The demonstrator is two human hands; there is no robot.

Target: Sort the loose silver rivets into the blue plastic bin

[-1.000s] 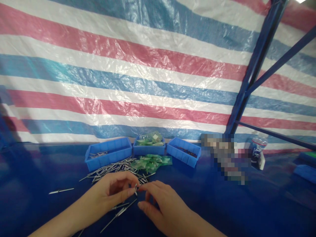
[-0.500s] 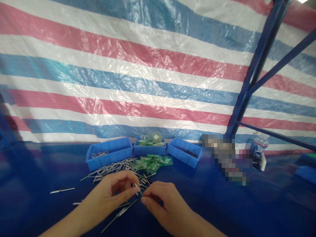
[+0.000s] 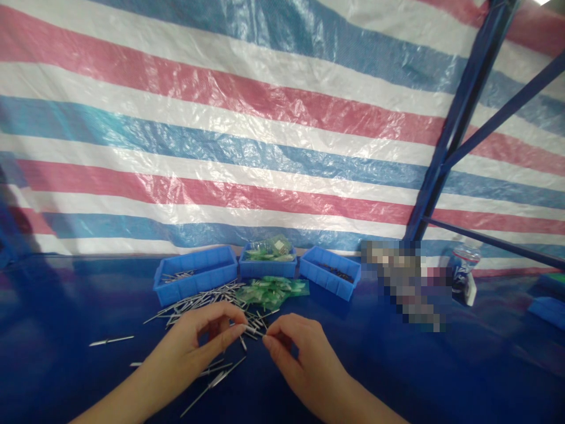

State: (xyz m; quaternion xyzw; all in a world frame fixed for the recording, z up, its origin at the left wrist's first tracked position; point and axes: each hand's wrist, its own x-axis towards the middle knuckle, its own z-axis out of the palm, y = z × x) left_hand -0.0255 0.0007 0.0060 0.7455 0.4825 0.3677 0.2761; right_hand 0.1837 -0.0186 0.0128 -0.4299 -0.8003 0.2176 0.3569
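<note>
My left hand (image 3: 212, 338) pinches a thin silvery metal rod (image 3: 253, 331) between thumb and fingertips. The rod slants a little down to the right, where my right hand (image 3: 299, 344) has thumb and forefinger closed at its other end. Any small part between those right fingertips is hidden. Behind and below the hands lies a loose pile of similar metal rods (image 3: 198, 303), some with a thicker section. One separate rod (image 3: 110, 340) rests off to the left, and another rod (image 3: 214, 383) lies in front, below my left hand.
Green plastic packets (image 3: 273, 290) lie behind the hands. Three blue bins stand at the back: a left bin (image 3: 198, 287) with some rods, a middle bin (image 3: 268, 271) with green packets, a right bin (image 3: 324, 281) with small dark parts. A bluish container (image 3: 463, 268) stands right.
My right hand has shifted slightly up and to the right. The rod between the hands has turned from steep to nearly level. My left hand has moved only a little.
</note>
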